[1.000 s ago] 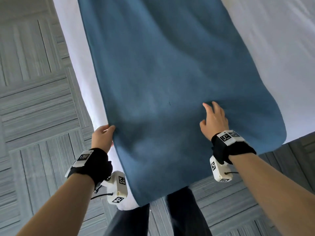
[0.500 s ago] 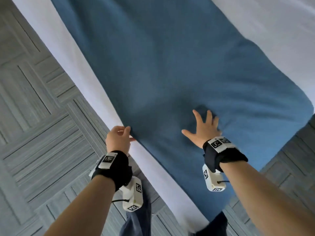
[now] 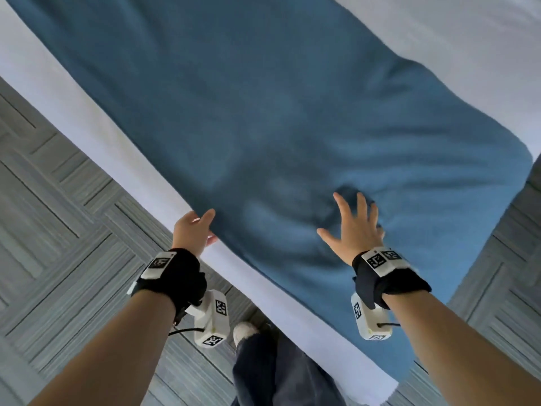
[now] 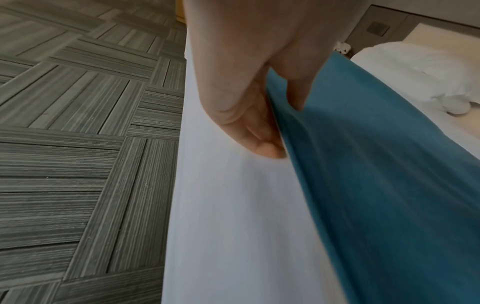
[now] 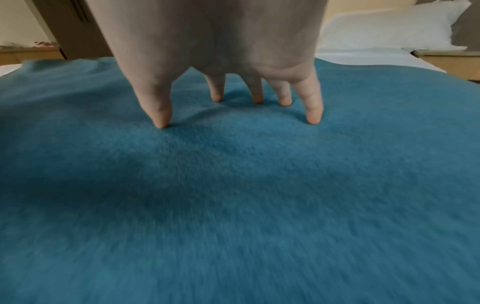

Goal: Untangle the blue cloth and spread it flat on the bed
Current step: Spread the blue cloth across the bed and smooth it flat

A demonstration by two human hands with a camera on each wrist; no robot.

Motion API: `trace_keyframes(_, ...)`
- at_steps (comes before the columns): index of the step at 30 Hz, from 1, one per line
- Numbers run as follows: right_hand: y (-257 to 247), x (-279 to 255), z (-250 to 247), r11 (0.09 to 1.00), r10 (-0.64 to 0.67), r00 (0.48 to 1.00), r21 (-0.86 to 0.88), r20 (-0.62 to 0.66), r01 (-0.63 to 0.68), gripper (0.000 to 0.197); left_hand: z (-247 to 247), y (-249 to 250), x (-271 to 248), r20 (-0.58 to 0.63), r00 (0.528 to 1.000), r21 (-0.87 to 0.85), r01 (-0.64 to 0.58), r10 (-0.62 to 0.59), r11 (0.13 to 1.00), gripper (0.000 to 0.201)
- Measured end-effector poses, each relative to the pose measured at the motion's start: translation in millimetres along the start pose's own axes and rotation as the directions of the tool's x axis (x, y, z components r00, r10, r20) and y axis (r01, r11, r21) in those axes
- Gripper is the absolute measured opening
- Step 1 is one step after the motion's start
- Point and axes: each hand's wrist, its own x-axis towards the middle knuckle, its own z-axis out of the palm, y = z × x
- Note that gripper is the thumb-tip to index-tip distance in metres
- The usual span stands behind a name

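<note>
The blue cloth (image 3: 263, 118) lies spread over the white bed (image 3: 67, 104), with low ripples near my hands and its near corner hanging over the bed's edge. My left hand (image 3: 196, 230) pinches the cloth's left edge (image 4: 280, 115), thumb on top and fingers curled beneath. My right hand (image 3: 354, 227) rests on the cloth with fingers spread and straight. In the right wrist view all five fingertips (image 5: 314, 117) press into the blue cloth (image 5: 233, 185).
Grey wood-pattern floor (image 3: 58, 230) runs along the bed's left side and near right corner. My legs and a white shoe (image 3: 243, 332) stand at the bed's corner. White pillows (image 5: 389, 30) lie at the bed's far end, and a wooden nightstand (image 5: 446, 61) sits beside them.
My view has swung so the bed edge runs more diagonally. The left hand has kept its grip on the cloth's edge; the right hand has spread its fingers wide and slid over the cloth.
</note>
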Motion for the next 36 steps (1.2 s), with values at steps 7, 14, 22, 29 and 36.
trace_keyframes(7,-41.9,58.1,-30.4,0.999,-0.013,0.997,0.048,-0.071,0.016,0.075,-16.8,58.5,65.3,-0.197,0.98,0.055,-0.023,0.033,0.998,0.036)
trace_keyframes(14,-109.3,114.6,-48.9,0.994,-0.089,0.992,0.048,-0.091,0.094,0.07,-34.8,120.4,137.0,-0.407,0.898,0.128,-0.122,0.165,0.984,0.043)
trace_keyframes(22,-174.5,135.2,-42.8,0.999,0.022,0.993,0.048,-0.118,-0.017,0.071,-88.9,149.9,195.3,-0.342,0.935,0.104,-0.057,0.089,0.993,0.036)
trace_keyframes(29,-244.9,125.0,-28.0,0.985,0.138,0.981,0.118,-0.138,-0.122,0.067,-132.0,150.6,190.9,-0.116,0.992,0.174,-0.019,0.04,0.984,0.027)
trace_keyframes(36,-283.2,111.6,-36.5,0.974,0.16,0.986,0.172,-0.055,-0.149,0.059,-150.2,179.7,180.2,-0.044,0.989,0.409,-0.111,0.142,0.906,0.053)
